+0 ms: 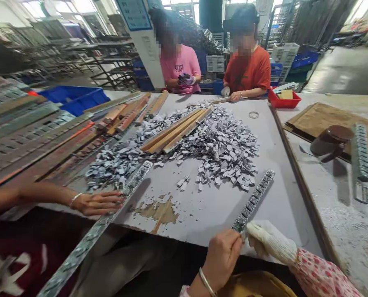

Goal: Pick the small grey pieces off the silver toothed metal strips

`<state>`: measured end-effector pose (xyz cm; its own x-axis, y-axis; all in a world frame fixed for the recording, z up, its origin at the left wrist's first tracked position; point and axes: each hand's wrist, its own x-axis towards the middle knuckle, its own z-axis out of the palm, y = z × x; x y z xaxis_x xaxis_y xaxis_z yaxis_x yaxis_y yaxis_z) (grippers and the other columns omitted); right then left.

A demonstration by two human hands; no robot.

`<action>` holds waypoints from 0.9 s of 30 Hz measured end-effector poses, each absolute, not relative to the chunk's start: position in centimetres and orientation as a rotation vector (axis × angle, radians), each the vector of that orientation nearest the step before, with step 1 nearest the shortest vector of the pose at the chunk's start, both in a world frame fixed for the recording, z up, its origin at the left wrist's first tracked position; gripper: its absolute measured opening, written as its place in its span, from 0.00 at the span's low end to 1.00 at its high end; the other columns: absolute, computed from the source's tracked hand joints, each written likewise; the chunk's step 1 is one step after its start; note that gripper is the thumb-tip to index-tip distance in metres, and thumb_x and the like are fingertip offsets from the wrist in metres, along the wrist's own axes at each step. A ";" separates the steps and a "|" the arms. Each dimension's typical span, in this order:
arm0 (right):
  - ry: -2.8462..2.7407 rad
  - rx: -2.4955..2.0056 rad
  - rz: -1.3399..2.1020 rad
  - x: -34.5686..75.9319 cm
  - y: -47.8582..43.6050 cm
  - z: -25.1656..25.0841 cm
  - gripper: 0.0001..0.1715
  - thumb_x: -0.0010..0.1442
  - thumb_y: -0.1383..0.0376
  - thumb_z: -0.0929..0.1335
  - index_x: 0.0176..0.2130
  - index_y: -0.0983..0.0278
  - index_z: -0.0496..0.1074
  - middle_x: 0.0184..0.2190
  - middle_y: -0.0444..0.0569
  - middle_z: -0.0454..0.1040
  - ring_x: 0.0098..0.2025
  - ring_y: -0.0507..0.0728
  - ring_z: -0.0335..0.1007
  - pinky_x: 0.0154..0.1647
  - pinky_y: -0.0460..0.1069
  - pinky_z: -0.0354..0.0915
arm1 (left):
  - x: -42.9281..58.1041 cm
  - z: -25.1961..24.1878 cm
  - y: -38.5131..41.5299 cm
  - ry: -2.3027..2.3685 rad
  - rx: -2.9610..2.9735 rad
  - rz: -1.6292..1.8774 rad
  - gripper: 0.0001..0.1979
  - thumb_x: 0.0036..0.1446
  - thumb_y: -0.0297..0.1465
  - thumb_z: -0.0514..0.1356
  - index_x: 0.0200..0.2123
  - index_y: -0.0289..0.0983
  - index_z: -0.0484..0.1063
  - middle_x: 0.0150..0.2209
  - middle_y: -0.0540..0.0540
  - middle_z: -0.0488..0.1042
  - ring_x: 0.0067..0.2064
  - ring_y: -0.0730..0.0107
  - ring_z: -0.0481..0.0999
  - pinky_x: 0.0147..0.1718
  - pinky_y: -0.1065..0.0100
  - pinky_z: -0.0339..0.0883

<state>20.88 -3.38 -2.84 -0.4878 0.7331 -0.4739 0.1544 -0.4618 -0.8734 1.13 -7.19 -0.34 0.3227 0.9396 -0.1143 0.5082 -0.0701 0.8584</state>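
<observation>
My left hand [221, 255], bare with a bangle at the wrist, is closed around the near end of a slotted metal strip [254, 201]. The strip slants away from me over the white tabletop, a row of dark slots along it. Against that same near end is my right hand [272, 240] in a white knitted glove, its fingers bent together. Whatever those fingers pinch is hidden. Beyond the strip lies a large heap of small grey-white flat pieces [227, 152], with a few loose ones [183, 182] on its near side.
At left, another person's hand [99, 203] rests on a long metal strip [88, 243]. Wooden bars [176, 131] lie across the heap. Two people work at the far edge. A red tray [284, 101], a brown mug [331, 140] and another slotted strip [361, 152] are at right.
</observation>
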 end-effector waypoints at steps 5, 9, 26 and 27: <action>-1.641 -1.738 1.486 23.1 0.4 -2.0 0.36 0.63 0.38 0.57 0.30 0.67 0.67 0.20 0.43 0.64 0.19 0.47 0.57 0.23 0.43 0.53 | 0.2 -1.8 -6.4 1.284 1.601 0.500 0.26 0.59 0.35 0.55 0.60 0.36 0.59 0.57 0.41 0.64 0.57 0.62 0.63 0.58 0.59 0.58; -2.324 -1.839 0.997 22.3 1.3 -1.4 0.33 0.69 0.45 0.52 0.30 0.64 0.68 0.25 0.45 0.70 0.28 0.51 0.65 0.29 0.46 0.49 | 0.2 -2.8 -6.4 1.268 1.635 0.367 0.30 0.56 0.31 0.55 0.62 0.34 0.57 0.60 0.41 0.62 0.61 0.61 0.59 0.63 0.58 0.54; -2.854 -1.922 0.477 18.0 2.3 -1.2 0.31 0.70 0.50 0.53 0.34 0.62 0.73 0.31 0.50 0.76 0.36 0.62 0.74 0.30 0.50 0.54 | -0.1 -2.5 -6.1 1.249 1.620 0.389 0.30 0.56 0.29 0.55 0.62 0.32 0.58 0.60 0.40 0.62 0.60 0.62 0.60 0.63 0.59 0.55; -2.831 -1.923 0.480 18.1 2.1 -1.5 0.30 0.70 0.50 0.53 0.34 0.62 0.73 0.31 0.49 0.75 0.36 0.61 0.74 0.29 0.50 0.53 | -0.3 -2.5 -5.9 1.224 1.611 0.402 0.29 0.56 0.30 0.56 0.61 0.33 0.59 0.59 0.40 0.64 0.59 0.61 0.62 0.61 0.59 0.56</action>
<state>18.10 2.07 -1.53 -0.3469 0.8465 -0.4039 0.9323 0.3583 -0.0498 -0.34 -5.89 -2.52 0.4258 0.8541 -0.2988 0.5105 0.0459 0.8586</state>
